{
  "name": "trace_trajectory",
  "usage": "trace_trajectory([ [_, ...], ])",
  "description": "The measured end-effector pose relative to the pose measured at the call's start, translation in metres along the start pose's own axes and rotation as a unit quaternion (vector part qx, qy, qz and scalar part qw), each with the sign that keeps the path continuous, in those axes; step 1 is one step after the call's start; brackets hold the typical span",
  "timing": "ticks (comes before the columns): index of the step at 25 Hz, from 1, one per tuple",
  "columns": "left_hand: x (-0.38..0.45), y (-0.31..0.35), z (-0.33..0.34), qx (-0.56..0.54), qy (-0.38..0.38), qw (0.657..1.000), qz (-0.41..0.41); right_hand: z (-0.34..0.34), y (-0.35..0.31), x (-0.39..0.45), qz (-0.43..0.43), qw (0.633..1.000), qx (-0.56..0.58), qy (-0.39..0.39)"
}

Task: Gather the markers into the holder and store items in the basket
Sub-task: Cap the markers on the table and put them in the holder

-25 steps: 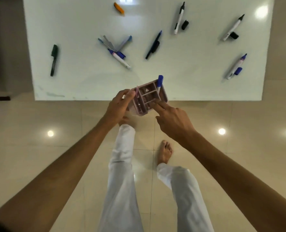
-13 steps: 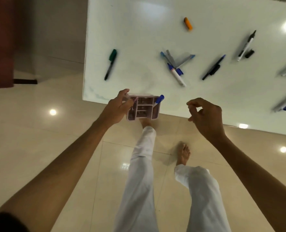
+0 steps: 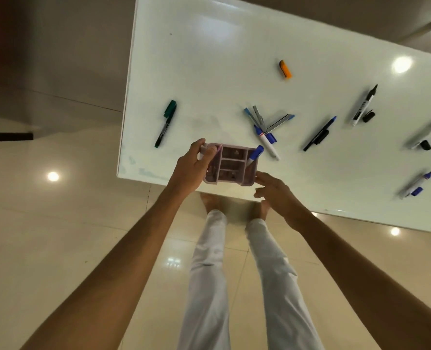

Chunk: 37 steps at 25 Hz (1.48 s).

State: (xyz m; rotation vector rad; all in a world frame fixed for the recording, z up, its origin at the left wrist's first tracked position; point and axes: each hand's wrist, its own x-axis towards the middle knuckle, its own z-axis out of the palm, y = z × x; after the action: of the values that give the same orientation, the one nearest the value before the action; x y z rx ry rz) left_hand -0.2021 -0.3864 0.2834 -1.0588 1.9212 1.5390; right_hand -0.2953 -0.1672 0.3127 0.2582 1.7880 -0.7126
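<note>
On table: seven markers, maybe; holder holds one.

The light is warm and rather dim, from ceiling lamps that show only as reflections: round bright spots on the glossy floor at centre left and lower right, and one glare spot on the white table at upper right. A broad soft sheen lies across the table's upper middle. The markers cast short, soft shadows. The upper left of the frame falls into deep shadow. The wide-angle lens bends the table's edges and stretches both forearms toward the lower corners. Detail is slightly soft overall, with mild smearing.
</note>
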Motion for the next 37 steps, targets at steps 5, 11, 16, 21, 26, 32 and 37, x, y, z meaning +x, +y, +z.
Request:
trace_trajectory([
  [5,0.008,0.001,0.007,-0.03,0.037,0.999,-0.024,0.011,-0.01,0.014,0.01,0.999,0.041,0.004],
  [11,0.001,-0.001,0.019,-0.082,0.052,0.994,-0.042,-0.003,-0.004,0.022,0.016,1.0,0.011,0.02],
  [16,0.005,0.003,0.034,-0.106,0.06,0.991,-0.056,-0.028,-0.005,0.023,0.018,1.0,-0.01,-0.002],
  [21,0.001,-0.007,0.031,-0.11,0.063,0.991,-0.051,-0.045,-0.013,0.028,0.013,1.0,-0.026,-0.012],
  [26,-0.007,-0.03,0.015,-0.096,0.087,0.989,-0.065,-0.047,-0.023,0.033,0.014,0.999,-0.032,0.014],
  [32,-0.014,-0.055,-0.009,-0.125,0.134,0.98,-0.082,-0.032,-0.029,0.033,-0.113,0.944,-0.158,0.266],
  [37,-0.023,-0.076,-0.024,-0.15,0.153,0.972,-0.1,-0.032,-0.056,0.046,-0.138,0.924,-0.196,0.297],
])
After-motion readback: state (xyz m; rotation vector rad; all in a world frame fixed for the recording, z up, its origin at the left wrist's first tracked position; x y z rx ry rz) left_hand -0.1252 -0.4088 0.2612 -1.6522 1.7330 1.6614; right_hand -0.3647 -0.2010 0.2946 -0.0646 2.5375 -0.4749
